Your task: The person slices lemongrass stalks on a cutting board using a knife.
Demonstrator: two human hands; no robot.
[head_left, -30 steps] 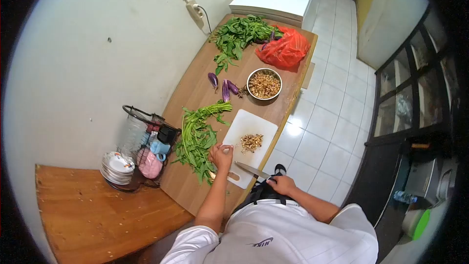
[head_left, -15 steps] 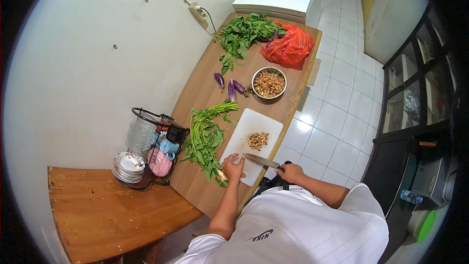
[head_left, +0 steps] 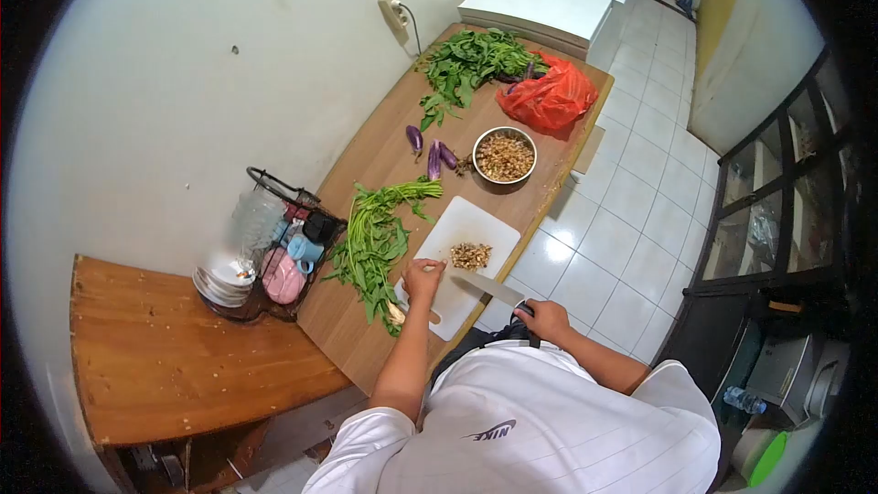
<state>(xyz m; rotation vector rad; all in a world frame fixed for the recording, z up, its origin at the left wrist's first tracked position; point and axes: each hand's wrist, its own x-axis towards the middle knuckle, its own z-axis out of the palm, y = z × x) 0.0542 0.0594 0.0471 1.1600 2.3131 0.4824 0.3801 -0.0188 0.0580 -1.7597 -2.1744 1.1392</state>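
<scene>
My right hand (head_left: 544, 320) is closed around the dark handle of a kitchen knife (head_left: 491, 287), its blade pointing left across the white cutting board (head_left: 455, 306). On the board's left side, my left hand (head_left: 423, 282) has its fingers drawn together. Their tips are close to the knife tip and a small pile of chopped brown-and-white pieces (head_left: 471, 256). Whatever those fingers pinch is too small to name. Beyond the board stands a metal bowl (head_left: 505, 155) full of similar chopped pieces. Left of the board lies a bunch of leafy greens (head_left: 375, 252).
Several purple eggplants (head_left: 434, 160) lie left of the bowl. Farther back are more leafy greens (head_left: 476, 62) and a red plastic bag (head_left: 551, 96). A dish rack (head_left: 306, 252) with cups and plates stands at the left, beside a lower wooden table (head_left: 183, 366).
My left hand has moved forward along the board, nearer the chopped pile. The knife tip is also slightly closer to the pile. The whole view has shifted a little.
</scene>
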